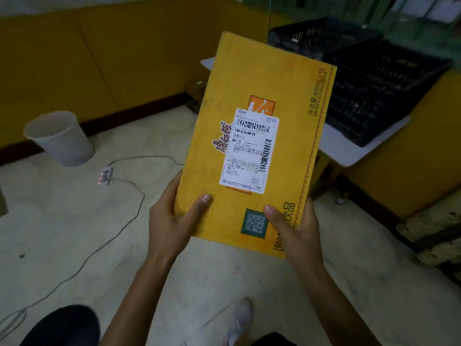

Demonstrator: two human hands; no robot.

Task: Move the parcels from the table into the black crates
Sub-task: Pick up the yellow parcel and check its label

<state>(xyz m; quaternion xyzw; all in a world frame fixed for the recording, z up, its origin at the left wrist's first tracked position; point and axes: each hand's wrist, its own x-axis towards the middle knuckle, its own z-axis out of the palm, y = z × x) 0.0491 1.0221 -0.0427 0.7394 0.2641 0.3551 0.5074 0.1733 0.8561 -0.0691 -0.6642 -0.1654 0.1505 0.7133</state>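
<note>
Both hands, left hand (172, 218) and right hand (296, 228), grip the near end of the yellow parcel (252, 151), its long axis pointing far-right toward the black crates (389, 96).

The parcel (259, 146) sits in the middle of the view, with the left hand (172, 221) gripping its near left corner and the right hand (296, 231) its near right corner. Behind it to the right, a near crate (384, 96) and a far crate (321, 38) rest on a table (349, 148). On the floor (74, 233) to the left stands a bin (59, 138), with a power strip (106, 174) between it and the parcel.
</note>
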